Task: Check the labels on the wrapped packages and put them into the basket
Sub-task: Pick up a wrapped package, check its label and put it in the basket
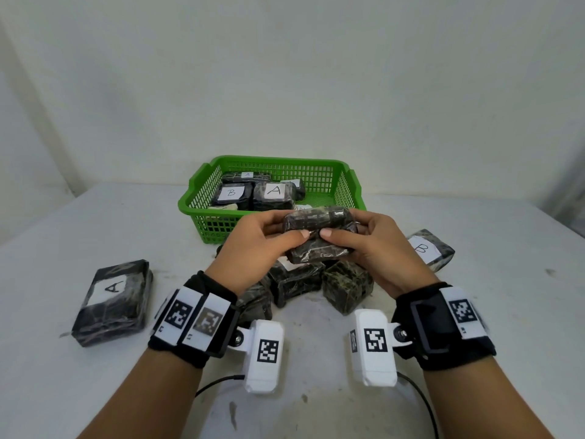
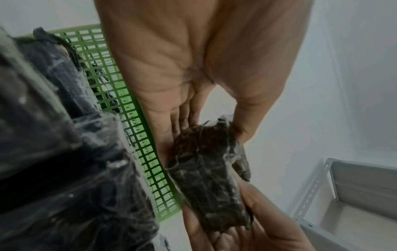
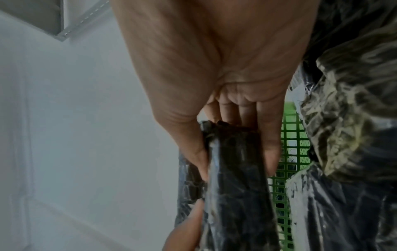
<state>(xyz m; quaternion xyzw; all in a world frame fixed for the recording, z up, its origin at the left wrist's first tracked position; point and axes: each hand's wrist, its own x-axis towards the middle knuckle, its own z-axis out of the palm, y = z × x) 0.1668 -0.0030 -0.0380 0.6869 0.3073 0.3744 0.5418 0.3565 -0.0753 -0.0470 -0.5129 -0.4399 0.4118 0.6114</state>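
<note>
A dark plastic-wrapped package (image 1: 318,234) is held in the air just in front of the green basket (image 1: 202,198). My left hand (image 1: 262,239) grips its left end and my right hand (image 1: 364,242) grips its right end, thumbs meeting on top. No label shows on its visible faces. In the left wrist view the package (image 2: 206,178) sits between thumb and fingers; the right wrist view shows the package (image 3: 236,178) pinched the same way. The basket holds several wrapped packages, among them one labelled B (image 1: 232,193) and one labelled A (image 1: 273,191).
On the white table (image 1: 95,223), a package labelled A (image 1: 114,301) lies at the left and one labelled B (image 1: 427,248) at the right. A heap of wrapped packages (image 1: 316,283) sits under my hands. A white wall stands behind the basket.
</note>
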